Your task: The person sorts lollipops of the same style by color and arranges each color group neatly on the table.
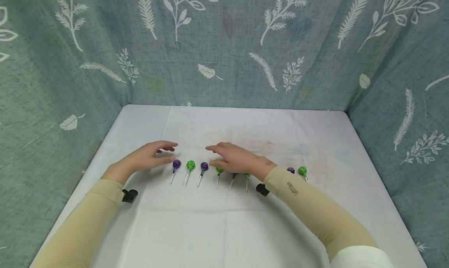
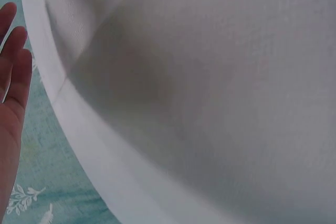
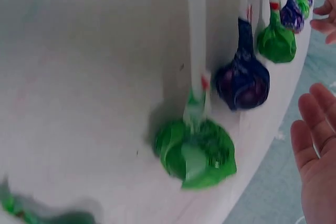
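Observation:
Several wrapped lollipops lie in a row across the white table, purple and green in turn, their sticks toward me. My left hand (image 1: 149,157) hovers by the leftmost purple lollipop (image 1: 177,164), thumb tip close to its head, fingers relaxed and holding nothing. Over the middle of the row is my right hand (image 1: 238,158), which partly covers a green lollipop (image 1: 219,170) and others beside it. Its thumb points toward a purple lollipop (image 1: 204,166). In the right wrist view, a green lollipop (image 3: 197,153) and a purple lollipop (image 3: 244,85) lie beside that hand's loosely spread, empty fingers.
Farther right lie a purple lollipop (image 1: 290,170), partly behind the right forearm, and a green lollipop (image 1: 302,171). A leaf-patterned blue-green curtain (image 1: 224,65) encloses the back and sides of the white-covered table (image 1: 182,233).

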Available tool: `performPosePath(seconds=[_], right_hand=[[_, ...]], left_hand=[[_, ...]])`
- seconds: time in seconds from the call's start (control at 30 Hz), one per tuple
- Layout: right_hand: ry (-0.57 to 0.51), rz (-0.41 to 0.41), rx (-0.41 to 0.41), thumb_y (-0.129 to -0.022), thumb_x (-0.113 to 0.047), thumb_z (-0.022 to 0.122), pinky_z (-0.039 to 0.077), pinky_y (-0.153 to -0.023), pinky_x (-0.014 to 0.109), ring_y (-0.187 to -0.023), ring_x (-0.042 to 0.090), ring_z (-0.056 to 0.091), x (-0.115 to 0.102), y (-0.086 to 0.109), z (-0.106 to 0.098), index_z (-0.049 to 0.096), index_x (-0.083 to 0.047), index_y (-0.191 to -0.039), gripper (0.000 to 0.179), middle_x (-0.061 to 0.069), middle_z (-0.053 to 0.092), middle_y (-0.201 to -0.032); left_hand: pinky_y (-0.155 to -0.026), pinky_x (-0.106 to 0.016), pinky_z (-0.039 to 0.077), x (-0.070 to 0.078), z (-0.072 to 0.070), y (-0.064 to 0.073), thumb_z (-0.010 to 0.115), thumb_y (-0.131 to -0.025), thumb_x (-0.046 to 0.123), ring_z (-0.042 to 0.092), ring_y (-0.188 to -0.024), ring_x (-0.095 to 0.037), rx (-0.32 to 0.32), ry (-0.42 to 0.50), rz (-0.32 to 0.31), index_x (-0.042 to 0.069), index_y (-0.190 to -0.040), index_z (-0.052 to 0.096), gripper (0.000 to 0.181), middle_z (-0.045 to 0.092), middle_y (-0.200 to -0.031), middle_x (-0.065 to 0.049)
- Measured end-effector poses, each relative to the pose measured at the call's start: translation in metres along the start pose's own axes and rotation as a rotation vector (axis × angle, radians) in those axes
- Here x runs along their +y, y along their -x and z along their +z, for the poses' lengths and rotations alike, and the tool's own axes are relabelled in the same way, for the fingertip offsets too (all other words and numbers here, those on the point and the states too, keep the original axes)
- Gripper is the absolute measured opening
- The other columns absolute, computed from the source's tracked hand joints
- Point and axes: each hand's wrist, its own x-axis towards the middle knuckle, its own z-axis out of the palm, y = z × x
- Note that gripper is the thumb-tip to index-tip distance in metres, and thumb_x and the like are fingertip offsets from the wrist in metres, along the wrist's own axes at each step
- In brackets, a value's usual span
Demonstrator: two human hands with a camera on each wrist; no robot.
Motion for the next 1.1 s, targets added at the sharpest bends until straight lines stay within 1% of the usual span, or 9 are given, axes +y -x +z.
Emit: performPosePath(seconds=[0.1,0.2,0.37,0.5,0.63,0.73,0.93,1.1], right_hand=[[0.021,-0.003,0.002,-0.09,-0.056,0.036,0.038,-0.093,0.032,-0.114,0.012,0.043,-0.004,-0.003,0.004,0.028,-0.024,-0.142,0.062,-0.001,0.043,-0.129],[0.048,0.003,0.005,-0.09,-0.055,0.036,0.04,-0.091,0.031,-0.111,0.012,0.045,-0.006,-0.008,0.008,0.03,-0.023,-0.141,0.061,-0.001,0.043,-0.128],[0.076,0.004,0.015,-0.089,-0.056,0.036,0.042,-0.089,0.03,-0.107,0.011,0.047,-0.007,-0.015,0.016,0.035,-0.019,-0.139,0.062,-0.001,0.046,-0.125],[0.096,0.001,0.009,-0.091,-0.052,0.039,0.042,-0.088,0.029,-0.104,0.01,0.048,-0.007,-0.02,0.021,0.04,-0.017,-0.136,0.058,0.0,0.048,-0.123],[0.131,0.009,-0.01,-0.092,-0.048,0.042,0.041,-0.091,0.029,-0.107,0.011,0.048,-0.007,-0.025,0.025,0.044,-0.018,-0.134,0.052,-0.001,0.049,-0.122],[0.163,0.013,-0.027,-0.092,-0.048,0.042,0.039,-0.093,0.029,-0.109,0.012,0.047,-0.008,-0.028,0.028,0.046,-0.018,-0.132,0.05,-0.002,0.049,-0.122],[0.226,0.018,-0.052,-0.091,-0.047,0.046,0.039,-0.092,0.027,-0.106,0.011,0.049,-0.011,-0.035,0.031,0.05,-0.018,-0.129,0.048,-0.003,0.053,-0.117],[0.24,0.021,-0.065,-0.09,-0.043,0.049,0.039,-0.091,0.028,-0.103,0.011,0.05,-0.015,-0.039,0.033,0.052,-0.019,-0.126,0.044,-0.004,0.054,-0.113]], left_hand=[[-0.095,-0.045,0.035,0.001,0.003,0.001,0.058,-0.08,0.054,0.044,-0.115,-0.014,-0.013,0.023,-0.01,0.028,-0.133,0.043,0.06,0.051,-0.12,0.009],[-0.095,-0.044,0.036,0.001,0.006,0.002,0.06,-0.08,0.053,0.045,-0.114,-0.013,-0.011,0.032,-0.019,0.029,-0.131,0.045,0.059,0.051,-0.12,0.011],[-0.092,-0.043,0.038,-0.001,0.011,0.002,0.059,-0.079,0.055,0.047,-0.109,-0.013,-0.001,0.023,-0.004,0.027,-0.13,0.047,0.059,0.051,-0.12,0.011],[-0.09,-0.042,0.039,-0.003,0.014,0.002,0.061,-0.079,0.053,0.048,-0.107,-0.012,-0.005,0.02,0.013,0.027,-0.128,0.049,0.057,0.05,-0.12,0.012],[-0.09,-0.041,0.039,-0.005,0.017,0.002,0.061,-0.078,0.053,0.048,-0.106,-0.011,-0.011,0.016,0.023,0.027,-0.128,0.049,0.057,0.05,-0.12,0.011],[-0.09,-0.04,0.04,-0.005,0.019,0.002,0.061,-0.078,0.055,0.049,-0.104,-0.01,-0.009,0.005,0.026,0.026,-0.126,0.051,0.058,0.051,-0.119,0.01],[-0.09,-0.037,0.04,-0.006,0.025,0.0,0.061,-0.075,0.058,0.049,-0.101,-0.006,0.002,-0.017,0.027,0.028,-0.118,0.057,0.053,0.054,-0.112,0.016],[-0.091,-0.037,0.039,-0.005,0.025,-0.002,0.062,-0.077,0.055,0.048,-0.104,-0.005,-0.002,-0.034,0.043,0.028,-0.115,0.059,0.047,0.054,-0.111,0.019]])
